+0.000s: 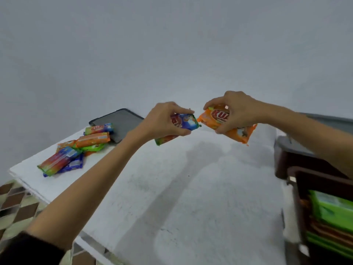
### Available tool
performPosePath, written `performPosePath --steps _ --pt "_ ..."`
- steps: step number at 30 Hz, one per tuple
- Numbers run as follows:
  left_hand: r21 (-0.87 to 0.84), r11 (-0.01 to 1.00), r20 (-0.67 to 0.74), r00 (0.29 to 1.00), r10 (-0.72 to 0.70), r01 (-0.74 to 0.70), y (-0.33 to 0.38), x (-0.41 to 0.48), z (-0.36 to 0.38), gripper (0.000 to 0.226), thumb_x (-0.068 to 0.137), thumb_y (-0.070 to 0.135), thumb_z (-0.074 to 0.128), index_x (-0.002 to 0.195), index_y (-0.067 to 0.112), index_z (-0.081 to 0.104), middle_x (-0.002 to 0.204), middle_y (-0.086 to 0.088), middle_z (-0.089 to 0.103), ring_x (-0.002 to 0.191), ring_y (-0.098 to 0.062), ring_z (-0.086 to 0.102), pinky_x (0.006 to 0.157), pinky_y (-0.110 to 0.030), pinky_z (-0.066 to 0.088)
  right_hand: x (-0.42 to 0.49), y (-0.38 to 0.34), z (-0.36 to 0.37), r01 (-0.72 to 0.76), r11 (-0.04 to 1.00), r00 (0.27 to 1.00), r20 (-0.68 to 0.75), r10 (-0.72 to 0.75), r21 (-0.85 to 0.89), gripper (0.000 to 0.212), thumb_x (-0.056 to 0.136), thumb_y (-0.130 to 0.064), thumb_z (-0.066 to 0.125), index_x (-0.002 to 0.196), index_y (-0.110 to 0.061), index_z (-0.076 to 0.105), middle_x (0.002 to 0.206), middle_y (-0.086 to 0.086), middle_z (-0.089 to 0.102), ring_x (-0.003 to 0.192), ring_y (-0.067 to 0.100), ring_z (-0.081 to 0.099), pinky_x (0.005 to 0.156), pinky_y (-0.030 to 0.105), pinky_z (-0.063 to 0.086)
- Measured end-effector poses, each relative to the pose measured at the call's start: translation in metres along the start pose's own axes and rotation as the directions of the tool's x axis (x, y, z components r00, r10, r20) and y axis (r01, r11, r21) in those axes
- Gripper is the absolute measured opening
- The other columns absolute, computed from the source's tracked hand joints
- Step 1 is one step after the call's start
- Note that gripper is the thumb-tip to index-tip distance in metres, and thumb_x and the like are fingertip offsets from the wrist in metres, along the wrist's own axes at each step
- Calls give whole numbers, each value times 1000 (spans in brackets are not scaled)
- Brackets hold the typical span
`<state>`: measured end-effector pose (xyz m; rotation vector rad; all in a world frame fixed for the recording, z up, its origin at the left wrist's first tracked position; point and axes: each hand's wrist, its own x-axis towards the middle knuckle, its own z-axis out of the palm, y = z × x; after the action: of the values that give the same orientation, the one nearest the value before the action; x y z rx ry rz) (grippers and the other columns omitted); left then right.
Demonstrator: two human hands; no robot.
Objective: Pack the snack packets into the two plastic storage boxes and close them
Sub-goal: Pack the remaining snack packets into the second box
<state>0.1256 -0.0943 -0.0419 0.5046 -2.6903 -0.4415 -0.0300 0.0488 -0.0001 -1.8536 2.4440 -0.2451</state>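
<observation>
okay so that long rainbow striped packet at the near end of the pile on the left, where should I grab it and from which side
Pinch the rainbow-striped packet across its narrow width near the middle, coming from above. It lies flat and on top of the blue packet, its long sides exposed, so fingers can close over both edges without disturbing the pile. Both hands are full now.

A blue snack packet (186,121) with a green end and an orange snack packet (228,127) are held up above the worktop (172,188), their near ends almost touching. Left of them a loose pile of packets (76,150) lies on the worktop, with a grey lid (120,121) flat just behind it. Right of them stand a lidded dark box (292,150) and an open box (324,213) holding green packets.
</observation>
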Motion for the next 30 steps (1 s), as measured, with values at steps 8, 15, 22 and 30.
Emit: performPosePath --steps 8,15,22,30 --pt "-223 913 141 915 378 -343 164 -1 67 56 59 50 71 113 40 63 103 10 61 91 -5 58 80 -25 52 -184 85 -16 -118 992 982 142 122 -32 65 61 -31 81 116 -43 47 94 -9 44 83 8 44 70 20 35" --pt "-225 819 395 719 571 -527 246 -36 141 58 69 51 71 123 44 53 121 18 50 105 0 41 88 -18 42 -295 124 25 -299 952 874 421 243 71 80 62 -34 80 117 -49 24 112 -22 33 104 2 40 94 24 43" --pt "-14 734 610 575 545 -679 282 -47 192 60 78 47 62 132 40 37 132 12 38 118 -12 36 84 -24 35 -323 142 63 -244 966 844 473 254 -82 90 70 -33 76 140 -31 19 143 -9 26 128 12 31 109 26 28" --pt "147 649 724 529 443 -746 294 -56 218 53 85 29 58 131 17 34 132 -5 35 119 -25 40 77 -36 41 -321 141 92 -33 955 860 478 177 -295 77 82 -20 62 143 -13 16 140 9 32 122 25 39 105 34 36"
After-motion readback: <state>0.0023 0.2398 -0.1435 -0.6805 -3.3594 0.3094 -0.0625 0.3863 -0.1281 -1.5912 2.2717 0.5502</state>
